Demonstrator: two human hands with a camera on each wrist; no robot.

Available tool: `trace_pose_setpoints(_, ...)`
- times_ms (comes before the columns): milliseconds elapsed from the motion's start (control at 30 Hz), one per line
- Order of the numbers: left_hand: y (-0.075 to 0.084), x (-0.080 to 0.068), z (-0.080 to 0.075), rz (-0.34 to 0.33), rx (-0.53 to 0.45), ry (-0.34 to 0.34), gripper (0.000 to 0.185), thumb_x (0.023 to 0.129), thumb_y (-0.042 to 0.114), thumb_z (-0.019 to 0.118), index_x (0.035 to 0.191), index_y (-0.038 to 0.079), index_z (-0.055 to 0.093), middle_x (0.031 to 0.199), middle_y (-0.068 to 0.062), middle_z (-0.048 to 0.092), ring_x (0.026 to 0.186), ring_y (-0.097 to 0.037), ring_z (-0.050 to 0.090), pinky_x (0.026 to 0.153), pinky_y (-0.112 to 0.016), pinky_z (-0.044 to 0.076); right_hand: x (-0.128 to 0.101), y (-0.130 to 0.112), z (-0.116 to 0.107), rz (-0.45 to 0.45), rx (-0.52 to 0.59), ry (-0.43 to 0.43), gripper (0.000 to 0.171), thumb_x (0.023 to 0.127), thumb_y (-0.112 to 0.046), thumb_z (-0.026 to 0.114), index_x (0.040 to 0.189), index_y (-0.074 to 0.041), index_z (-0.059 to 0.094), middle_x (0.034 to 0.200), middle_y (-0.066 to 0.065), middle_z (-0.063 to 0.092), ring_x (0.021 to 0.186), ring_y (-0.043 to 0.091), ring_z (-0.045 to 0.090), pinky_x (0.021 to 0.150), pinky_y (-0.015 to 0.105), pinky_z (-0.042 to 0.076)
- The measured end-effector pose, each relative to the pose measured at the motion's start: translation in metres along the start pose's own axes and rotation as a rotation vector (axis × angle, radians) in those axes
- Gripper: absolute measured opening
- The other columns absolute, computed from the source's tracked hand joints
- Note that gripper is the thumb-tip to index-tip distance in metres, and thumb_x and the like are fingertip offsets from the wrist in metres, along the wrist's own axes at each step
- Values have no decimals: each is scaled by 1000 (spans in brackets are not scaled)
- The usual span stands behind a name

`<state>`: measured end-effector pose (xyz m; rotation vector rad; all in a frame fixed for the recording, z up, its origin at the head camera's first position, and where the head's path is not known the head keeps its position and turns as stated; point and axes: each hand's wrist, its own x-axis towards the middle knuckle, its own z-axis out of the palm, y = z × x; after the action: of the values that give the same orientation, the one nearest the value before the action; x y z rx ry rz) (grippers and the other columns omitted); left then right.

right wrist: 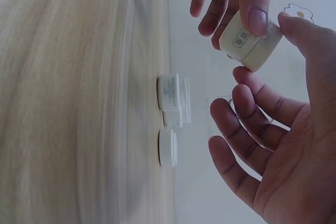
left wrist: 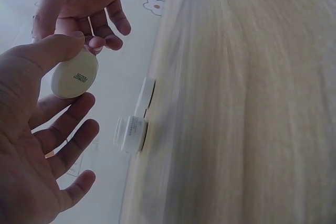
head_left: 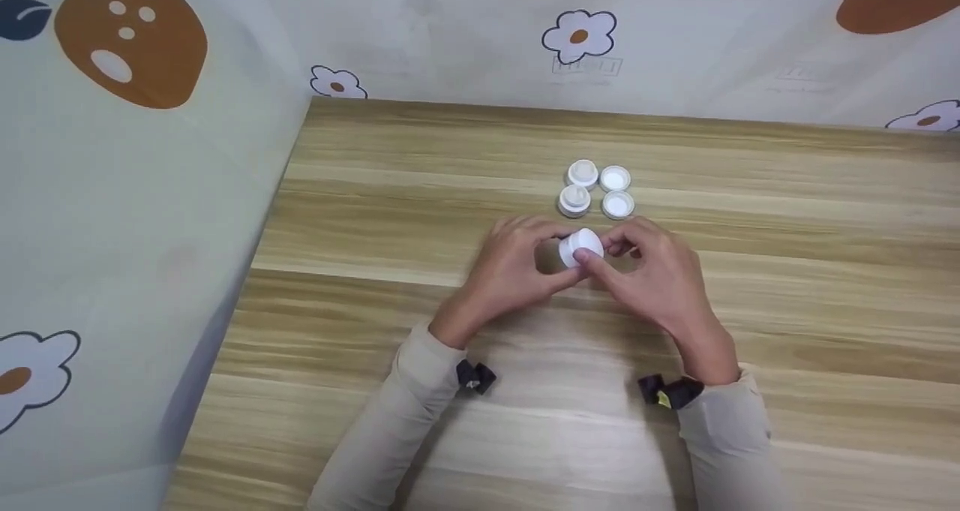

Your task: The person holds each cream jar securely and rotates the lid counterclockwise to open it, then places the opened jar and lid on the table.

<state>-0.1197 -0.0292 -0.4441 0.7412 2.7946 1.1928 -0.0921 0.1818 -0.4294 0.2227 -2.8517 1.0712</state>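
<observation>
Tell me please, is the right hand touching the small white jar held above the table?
Touching: the right wrist view shows the right hand with its thumb on the white jar.

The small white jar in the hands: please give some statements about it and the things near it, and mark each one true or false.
1. Both hands hold the small white jar above the table. True: the left hand and the right hand pinch it between thumb and fingers.
2. Four small white pieces sit in a group on the table beyond the hands. True.
3. The held jar has a red lid. False: it is all white.
4. The table is covered with a black cloth. False: it is bare light wood.
5. The person wears short sleeves. False: long beige sleeves reach the wrists.
</observation>
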Motion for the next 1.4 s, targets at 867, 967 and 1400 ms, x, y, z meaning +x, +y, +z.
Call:
trace_pose_setpoints(867,1,1,-1,-5,-9,-8,49,87,45,86,127,20,76,128,2,77,126,-20,66,112,-46,43,0,1,-1,-51,41,-14,30,92,-39,82,99,-11,74,96,5,71,92,23,68,86,45,57)
trace_pose_setpoints(967,1,0,-1,-13,-11,-12,49,86,44,86,128,19,76,128,1,77,127,-21,66,113,-46,43,0,1,0,-42,44,-20,32,92,-40,82,101,-10,74,97,5,71,93,23,69,87,45,57)
trace_pose_setpoints(1400,1,-1,0,2,-18,5,48,87,46,85,128,21,76,131,3,76,126,-19,66,109,-45,43,0,1,1,-28,26,5,33,91,-40,83,96,-9,73,96,6,71,93,25,70,85,44,55)
